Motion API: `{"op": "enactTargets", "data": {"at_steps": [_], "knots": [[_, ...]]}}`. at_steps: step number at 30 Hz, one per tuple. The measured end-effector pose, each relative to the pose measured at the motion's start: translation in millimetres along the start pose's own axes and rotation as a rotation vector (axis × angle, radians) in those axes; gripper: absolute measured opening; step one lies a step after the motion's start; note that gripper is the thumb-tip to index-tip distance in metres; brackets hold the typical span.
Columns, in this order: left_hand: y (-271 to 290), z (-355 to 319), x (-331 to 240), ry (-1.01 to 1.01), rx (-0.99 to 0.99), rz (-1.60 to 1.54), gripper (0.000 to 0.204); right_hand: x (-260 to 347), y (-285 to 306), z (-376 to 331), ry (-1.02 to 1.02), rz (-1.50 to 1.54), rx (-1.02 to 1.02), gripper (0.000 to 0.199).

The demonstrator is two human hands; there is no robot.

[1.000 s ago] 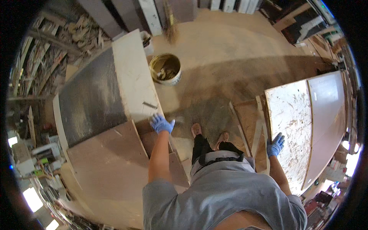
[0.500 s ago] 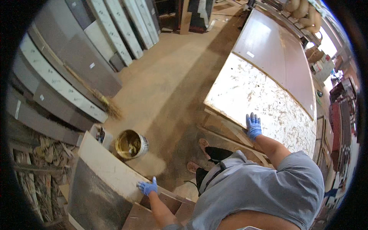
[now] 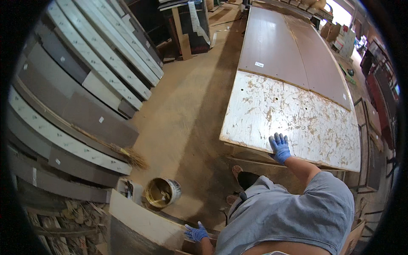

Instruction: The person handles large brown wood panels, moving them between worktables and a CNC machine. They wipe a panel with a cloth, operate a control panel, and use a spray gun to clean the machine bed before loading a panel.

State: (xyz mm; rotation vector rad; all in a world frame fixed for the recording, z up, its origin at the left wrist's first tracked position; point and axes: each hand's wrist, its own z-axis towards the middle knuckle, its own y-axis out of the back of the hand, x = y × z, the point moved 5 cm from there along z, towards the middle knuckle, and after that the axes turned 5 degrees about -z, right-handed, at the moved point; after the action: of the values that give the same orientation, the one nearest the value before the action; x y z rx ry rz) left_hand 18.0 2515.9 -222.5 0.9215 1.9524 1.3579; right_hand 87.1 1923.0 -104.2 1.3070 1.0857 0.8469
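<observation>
My right hand [image 3: 280, 148], in a blue glove, lies with fingers stretched at the near edge of a worn white tabletop [image 3: 255, 112]. Nothing is in its grasp. At the lower middle my left hand [image 3: 196, 232], also blue-gloved, has its fingers apart over the right end of a pale board [image 3: 148, 218]; whether it presses on the board I cannot tell. Just beyond that board stands a round bucket [image 3: 175, 192] with yellowish-brown residue and something pale inside. Two brown-grey panels [image 3: 272, 42] lie on the far part of the table.
Long grey panels [image 3: 97, 123] and white wrapped boards [image 3: 93, 53] lean along the left side. A straw broom [image 3: 134, 157] lies against them. Wood scraps [image 3: 80, 219] are piled at the lower left. A metal frame [image 3: 363, 144] stands right of the table.
The view has swung, so the bucket, broom and my left hand appear farther right and lower. My right hand remains at the table edge, my left hand by the pale board.
</observation>
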Motion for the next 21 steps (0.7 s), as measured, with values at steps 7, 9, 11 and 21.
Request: {"op": "enactTargets", "data": {"at_steps": [7,9,11,21], "knots": [[14,47,-159,-0.396,-0.024,-0.272,0.076,-4,-8,13,0.037,0.177,-0.026,0.094],[12,60,-214,-0.452,0.053,-0.330,0.076,0,-8,28,0.065,0.216,-0.030,0.093],[13,67,-257,-0.491,0.113,-0.352,0.076,14,7,47,0.031,0.265,0.022,0.091],[37,160,-347,-0.562,0.327,-0.261,0.075,55,14,198,-0.298,0.309,-0.082,0.068]]}}
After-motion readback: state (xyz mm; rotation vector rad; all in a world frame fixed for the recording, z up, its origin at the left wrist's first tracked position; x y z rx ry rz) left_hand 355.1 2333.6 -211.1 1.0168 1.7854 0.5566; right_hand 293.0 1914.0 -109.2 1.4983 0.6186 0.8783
